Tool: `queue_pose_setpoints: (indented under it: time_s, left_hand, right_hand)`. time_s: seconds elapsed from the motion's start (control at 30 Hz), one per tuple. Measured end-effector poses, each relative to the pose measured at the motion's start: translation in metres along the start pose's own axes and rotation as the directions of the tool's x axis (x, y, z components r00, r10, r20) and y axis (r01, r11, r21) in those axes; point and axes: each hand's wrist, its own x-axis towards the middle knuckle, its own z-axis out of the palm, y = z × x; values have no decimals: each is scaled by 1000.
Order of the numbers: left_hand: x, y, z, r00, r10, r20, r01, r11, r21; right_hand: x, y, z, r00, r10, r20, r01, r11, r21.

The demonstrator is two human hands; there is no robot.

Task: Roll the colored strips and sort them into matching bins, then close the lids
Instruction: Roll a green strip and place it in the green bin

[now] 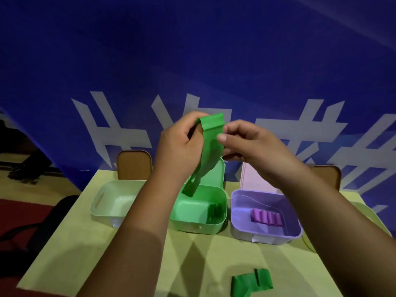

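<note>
In the head view both hands are raised above the table [85, 243]. The left hand [180, 144] curls its fingers around the top fold of a green strip [211, 133], and the right hand [250, 144] pinches the same fold from the other side, thumb on it. The strip's tail hangs down between the wrists over the open green bin [192, 227], which stands between the white bin [107, 211] and the purple bin [263, 236]. Another green strip [250, 284] lies near the table's front edge.

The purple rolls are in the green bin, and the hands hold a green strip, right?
No. The head view shows the purple rolls in the purple bin. The left hand and right hand do hold a green strip.
</note>
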Motion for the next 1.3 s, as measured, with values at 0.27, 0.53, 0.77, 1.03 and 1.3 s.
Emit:
queue_pose_setpoints:
  time_s: [0.27,0.53,0.77,1.03,1.3]
  left_hand:
    - [0,8,-20,992,-76,99,81,996,-47]
    - [-10,32,-29,970,-78,228,95,993,-66]
    - [-2,52,-18,990,-90,108,97,993,-65]
    - [8,76,-26,993,-39,110,41,999,-20]
    - [7,84,-26,997,-33,71,35,999,-31]
  right_hand:
    - [4,-7,8,986,-108,-129,116,992,54]
    - [-5,-8,4,967,-162,-196,151,986,-67]
    - [-13,-23,-2,953,-220,-209,191,970,-149]
    - [-18,-42,-12,922,-340,-183,297,927,-228]
    - [-14,-52,-13,918,-359,-166,325,924,-201]
